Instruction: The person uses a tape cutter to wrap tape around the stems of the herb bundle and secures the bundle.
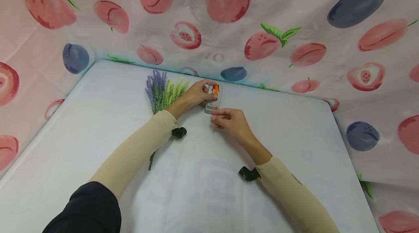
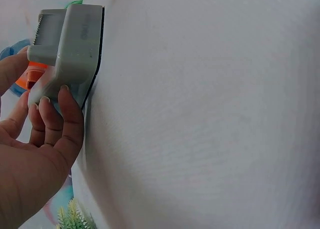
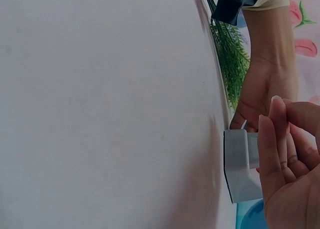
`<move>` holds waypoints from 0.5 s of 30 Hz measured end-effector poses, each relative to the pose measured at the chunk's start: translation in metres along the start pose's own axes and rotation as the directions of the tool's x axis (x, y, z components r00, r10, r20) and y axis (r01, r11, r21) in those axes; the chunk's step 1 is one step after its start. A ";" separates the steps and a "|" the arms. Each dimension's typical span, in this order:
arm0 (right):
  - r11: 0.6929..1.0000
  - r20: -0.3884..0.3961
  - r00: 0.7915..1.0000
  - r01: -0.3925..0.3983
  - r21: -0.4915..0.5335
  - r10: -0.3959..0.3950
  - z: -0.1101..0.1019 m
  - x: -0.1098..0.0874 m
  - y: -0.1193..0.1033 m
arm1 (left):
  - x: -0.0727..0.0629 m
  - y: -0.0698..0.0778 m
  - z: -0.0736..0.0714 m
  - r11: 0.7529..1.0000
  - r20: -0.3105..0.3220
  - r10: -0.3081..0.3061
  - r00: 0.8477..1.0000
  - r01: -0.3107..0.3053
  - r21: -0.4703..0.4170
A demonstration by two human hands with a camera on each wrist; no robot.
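Note:
A grey tape dispenser point(image 1: 211, 110) with an orange core point(image 1: 215, 90) stands near the table's far edge. My left hand point(image 1: 197, 93) grips it from the left, its fingers bent around the body. The left wrist view shows the toothed cutting edge of the dispenser point(image 2: 82, 44). Just off the dispenser's near end is my right hand point(image 1: 235, 122), its thumb and fingertips drawn close together. In the right wrist view these fingers overlap the dispenser point(image 3: 237, 159). Whether clear tape lies between them is not visible.
To the left of my left hand lie artificial flower stems, purple point(image 1: 156, 84) and yellow-green point(image 1: 175, 90), partly under my left forearm. A white cloth covers the table point(image 1: 203, 182). Fruit-printed fabric point(image 1: 226, 33) hangs behind the far edge. Each sleeve carries a black wrist device point(image 1: 249, 173).

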State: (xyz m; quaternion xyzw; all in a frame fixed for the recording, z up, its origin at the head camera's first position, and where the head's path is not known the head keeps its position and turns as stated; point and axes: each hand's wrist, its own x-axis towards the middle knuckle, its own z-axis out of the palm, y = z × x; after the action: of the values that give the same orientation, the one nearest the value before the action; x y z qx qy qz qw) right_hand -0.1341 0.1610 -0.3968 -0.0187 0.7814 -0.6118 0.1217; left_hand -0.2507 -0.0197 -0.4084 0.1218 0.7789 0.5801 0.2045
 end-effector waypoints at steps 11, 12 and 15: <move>0.999 0.027 0.999 0.025 0.045 -0.026 0.001 -0.008 0.004 | 0.002 0.000 0.000 1.000 -0.004 -0.010 1.000 0.010 -0.004; 0.999 0.031 0.999 0.026 0.042 -0.027 0.001 -0.008 0.005 | 0.002 0.000 0.000 1.000 -0.005 -0.010 1.000 0.010 -0.004; 0.999 0.045 0.999 0.022 0.047 -0.024 0.002 -0.010 0.004 | 0.002 0.000 0.000 1.000 -0.004 -0.009 1.000 0.009 -0.003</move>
State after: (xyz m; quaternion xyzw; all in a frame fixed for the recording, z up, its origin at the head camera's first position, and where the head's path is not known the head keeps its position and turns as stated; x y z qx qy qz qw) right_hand -0.1232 0.1619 -0.3996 -0.0388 0.7637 -0.6305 0.1330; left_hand -0.2524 -0.0186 -0.4086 0.1168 0.7789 0.5807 0.2059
